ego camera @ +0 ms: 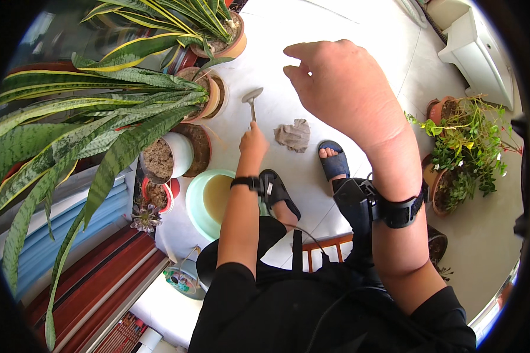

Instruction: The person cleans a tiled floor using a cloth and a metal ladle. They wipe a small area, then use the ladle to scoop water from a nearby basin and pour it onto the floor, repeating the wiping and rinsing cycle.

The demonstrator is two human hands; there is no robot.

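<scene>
My left hand [253, 143] grips the handle of a metal ladle-like utensil [251, 96]. Its head points away from me, over the pale floor beside the potted snake plants; which kind of utensil it is, I cannot tell. Raised high and close to the camera, my right hand [335, 79] has thumb and index fingertip apart, with nothing visible between them. Its other fingers are mostly hidden behind the back of the hand. A crumpled grey-brown cloth [293, 135] lies on the floor between the two hands. Near my left forearm stands a mint-green basin [195, 200] of murky, brownish water.
Snake plants [159, 95] lean out along the left, their terracotta pots [214, 99] on the floor. A white pot [181, 154] of soil lies near a red pot [172, 194]. At right are flowering potted plants [463, 154] and a white pedestal [472, 53].
</scene>
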